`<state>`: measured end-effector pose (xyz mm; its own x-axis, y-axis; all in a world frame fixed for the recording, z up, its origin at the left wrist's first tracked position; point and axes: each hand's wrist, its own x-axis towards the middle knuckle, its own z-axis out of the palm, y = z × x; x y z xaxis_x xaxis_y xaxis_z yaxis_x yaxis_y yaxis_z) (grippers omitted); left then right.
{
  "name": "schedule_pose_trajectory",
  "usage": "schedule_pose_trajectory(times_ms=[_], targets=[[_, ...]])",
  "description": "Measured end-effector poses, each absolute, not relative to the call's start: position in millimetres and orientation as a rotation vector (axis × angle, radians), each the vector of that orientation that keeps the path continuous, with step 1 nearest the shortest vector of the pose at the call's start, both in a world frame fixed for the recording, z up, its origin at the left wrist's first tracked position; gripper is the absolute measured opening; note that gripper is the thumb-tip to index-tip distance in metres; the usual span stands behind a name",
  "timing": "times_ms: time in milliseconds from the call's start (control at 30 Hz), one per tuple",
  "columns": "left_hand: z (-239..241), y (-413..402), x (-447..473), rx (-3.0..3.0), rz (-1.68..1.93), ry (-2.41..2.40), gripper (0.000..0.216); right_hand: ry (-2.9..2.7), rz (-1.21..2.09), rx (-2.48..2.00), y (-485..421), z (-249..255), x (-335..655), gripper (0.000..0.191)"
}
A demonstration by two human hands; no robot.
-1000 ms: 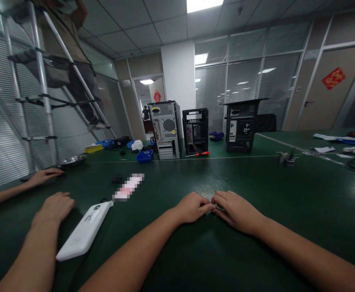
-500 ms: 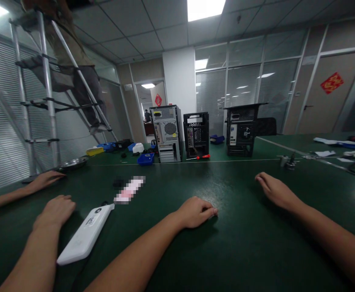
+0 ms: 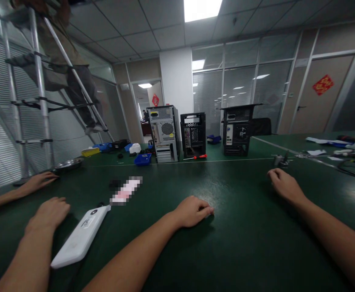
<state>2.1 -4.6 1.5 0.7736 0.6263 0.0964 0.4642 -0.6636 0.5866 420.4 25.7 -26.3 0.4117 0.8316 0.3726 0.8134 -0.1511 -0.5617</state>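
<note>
My left hand (image 3: 192,211) rests on the green table (image 3: 241,243) near the middle, its fingers curled under into a loose fist with nothing showing in it. Farther off to the right, my right hand (image 3: 285,184) hovers low over the table with its fingers curled in; whatever they may hold is hidden. A small metal part (image 3: 282,161) stands just beyond it. At the left, a co-worker's two hands (image 3: 51,211) (image 3: 39,180) lie on the table beside a white oblong device (image 3: 80,237).
Three computer cases (image 3: 164,134) (image 3: 193,134) (image 3: 240,129) stand at the far side, with a red-handled screwdriver (image 3: 199,156) and a blue bin (image 3: 142,159) before them. At the far left a person stands on a ladder (image 3: 40,93). A metal dish (image 3: 68,163) lies near it. Cables and papers (image 3: 347,154) are at the right.
My right hand has left my left hand, where the two were touching, and moved right and farther away. My left hand has stayed in place. The co-worker's hands have hardly moved.
</note>
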Motion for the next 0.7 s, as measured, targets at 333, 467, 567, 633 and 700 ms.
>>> schedule_pose_trajectory(times_ms=[333,467,567,633,700], targets=[[-4.4,1.9,2.8,2.500,0.372,0.813,0.040,-1.339,-0.033,-2.023,-0.2,4.1,456.7,0.045],[-5.8,4.8,3.2,2.533,0.372,0.810,0.040,-1.460,0.012,-2.043,1.3,0.0,458.9,0.044],[-5.3,5.0,3.5,2.542,0.360,0.812,0.041,-1.607,0.015,-2.021,4.2,-3.2,454.3,0.045],[-4.6,4.8,3.8,2.543,0.345,0.819,0.040,-1.662,0.046,-2.036,6.1,-5.4,451.0,0.045],[-4.1,4.4,4.1,2.540,0.334,0.826,0.041,-1.692,0.083,-2.046,7.3,-7.3,448.3,0.044]])
